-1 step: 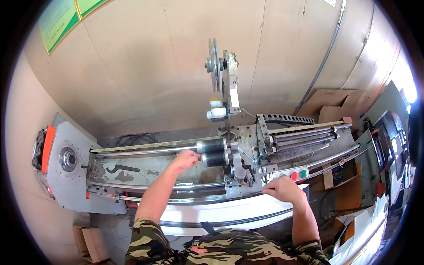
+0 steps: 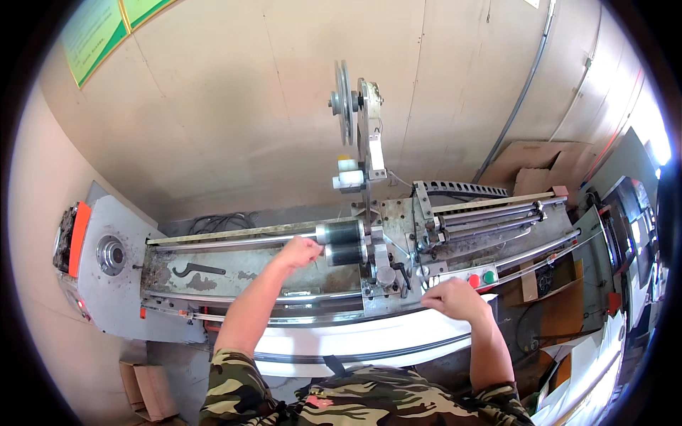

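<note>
Two short black rollers (image 2: 344, 253) with silver ends lie side by side on a long rail-mounted machine (image 2: 234, 277). At their left end is my left hand (image 2: 301, 252), its fingers pinched together. Whatever sits between those fingertips is too small to make out. My right hand (image 2: 455, 299) is closed over the front of the carriage plate (image 2: 380, 307), thumb and fingers together, and what it may hold is hidden. Just beyond it, a control box carries a red button (image 2: 474, 281) and a green button (image 2: 488, 277). A dark lever (image 2: 402, 278) stands between the rollers and my right hand.
A hook spanner (image 2: 199, 270) lies on the machine bed at left. Behind the rollers rises an upright arm with a grey pulley wheel (image 2: 344, 104). Steel rods (image 2: 490, 226) run to the right. A white sheet (image 2: 398, 341) hangs along the front; cardboard (image 2: 147, 390) stands at lower left.
</note>
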The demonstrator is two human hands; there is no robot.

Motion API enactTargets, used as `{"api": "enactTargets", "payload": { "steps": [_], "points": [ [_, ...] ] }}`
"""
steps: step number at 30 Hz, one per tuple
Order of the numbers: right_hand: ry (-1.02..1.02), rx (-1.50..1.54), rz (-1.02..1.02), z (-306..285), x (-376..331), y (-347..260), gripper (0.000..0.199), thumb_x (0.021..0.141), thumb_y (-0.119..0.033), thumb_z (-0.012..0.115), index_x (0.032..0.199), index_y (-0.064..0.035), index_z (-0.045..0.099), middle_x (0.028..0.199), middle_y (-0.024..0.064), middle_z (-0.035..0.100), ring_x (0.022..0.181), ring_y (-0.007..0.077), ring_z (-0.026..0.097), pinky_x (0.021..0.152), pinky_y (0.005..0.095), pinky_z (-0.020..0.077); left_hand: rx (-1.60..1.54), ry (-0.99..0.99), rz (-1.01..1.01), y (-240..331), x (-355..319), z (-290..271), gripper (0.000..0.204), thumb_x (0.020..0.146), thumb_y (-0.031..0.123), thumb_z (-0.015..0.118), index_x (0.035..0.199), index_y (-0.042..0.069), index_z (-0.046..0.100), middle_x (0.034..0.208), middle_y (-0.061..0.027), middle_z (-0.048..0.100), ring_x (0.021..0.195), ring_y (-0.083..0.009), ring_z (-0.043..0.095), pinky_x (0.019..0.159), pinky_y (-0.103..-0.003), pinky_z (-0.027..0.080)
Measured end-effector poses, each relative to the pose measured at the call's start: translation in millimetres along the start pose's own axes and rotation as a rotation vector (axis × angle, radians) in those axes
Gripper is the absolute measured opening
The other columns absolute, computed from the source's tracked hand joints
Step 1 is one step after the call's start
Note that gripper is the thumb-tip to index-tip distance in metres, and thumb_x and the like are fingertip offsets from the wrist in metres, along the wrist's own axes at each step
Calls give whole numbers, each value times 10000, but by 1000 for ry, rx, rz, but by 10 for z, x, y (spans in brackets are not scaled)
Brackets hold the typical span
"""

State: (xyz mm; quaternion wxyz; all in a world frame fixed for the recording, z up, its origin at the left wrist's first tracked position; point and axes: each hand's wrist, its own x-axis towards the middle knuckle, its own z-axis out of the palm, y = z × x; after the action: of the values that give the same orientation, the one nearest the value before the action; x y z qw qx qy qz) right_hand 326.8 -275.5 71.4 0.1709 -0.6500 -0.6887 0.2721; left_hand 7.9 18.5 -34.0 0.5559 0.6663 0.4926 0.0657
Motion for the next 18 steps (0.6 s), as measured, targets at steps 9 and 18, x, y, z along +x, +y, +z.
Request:
{"api": "enactTargets", "payload": {
  "steps": [9,18],
  "points": [
    [110,-12,-6,-129,454,55,222,887,-330,666,905,-140,778,784,119,713,774,346,678,729,435,532,-72,-52,-9,978,-222,267,212,886,224,760,808,33,715,661,-8,625,489,-69,450,453,-244,339],
    [122,-65,25,-41,1028,313,227,880,-368,671,896,-170,782,804,110,721,794,347,684,739,457,540,-157,21,79,1068,-116,803,177,945,175,677,909,11,733,742,-34,662,584,-63,505,497,-234,371]
  ]
}}
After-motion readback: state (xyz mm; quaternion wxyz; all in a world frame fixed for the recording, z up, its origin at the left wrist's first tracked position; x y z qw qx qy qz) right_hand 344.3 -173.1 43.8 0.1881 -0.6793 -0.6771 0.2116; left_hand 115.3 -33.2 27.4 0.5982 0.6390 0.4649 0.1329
